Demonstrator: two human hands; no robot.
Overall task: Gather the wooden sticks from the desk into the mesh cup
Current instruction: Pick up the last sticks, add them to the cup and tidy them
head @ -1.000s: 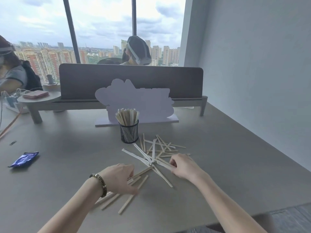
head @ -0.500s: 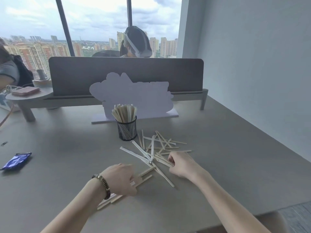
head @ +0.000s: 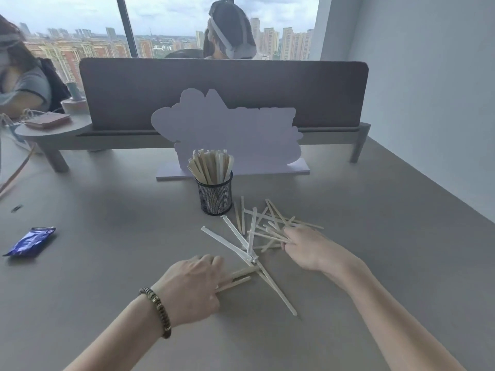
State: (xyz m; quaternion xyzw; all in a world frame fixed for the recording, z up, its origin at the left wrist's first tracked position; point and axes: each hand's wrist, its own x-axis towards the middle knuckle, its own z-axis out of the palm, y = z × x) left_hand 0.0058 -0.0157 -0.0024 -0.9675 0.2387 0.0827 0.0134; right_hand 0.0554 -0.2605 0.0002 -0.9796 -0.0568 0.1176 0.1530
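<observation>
Left hand (head: 191, 286), having drawn its sticks together, is pinching a small bundle (head: 235, 278); right hand (head: 308, 249) is pinching loose wooden sticks (head: 270, 226) beside the part-filled mesh cup (head: 215, 196)

On the grey surface (head: 134, 263) we see a black mesh cup (head: 215, 195) standing upright, already packed with wooden sticks (head: 211, 167). Just right of and in front of it lies a loose scatter of sticks (head: 270, 226), several crossing one another (a few look paper-wrapped and white). Our left hand (head: 191, 287), a beaded bracelet (head: 156, 310) at its wrist, has its grip closed on a small bundle of sticks (head: 235, 278) lying low on the surface. Our right hand (head: 308, 249) rests its fingertips (head: 286, 238) in the scatter. A blue packet (head: 30, 241) lies well apart at the left.
</observation>
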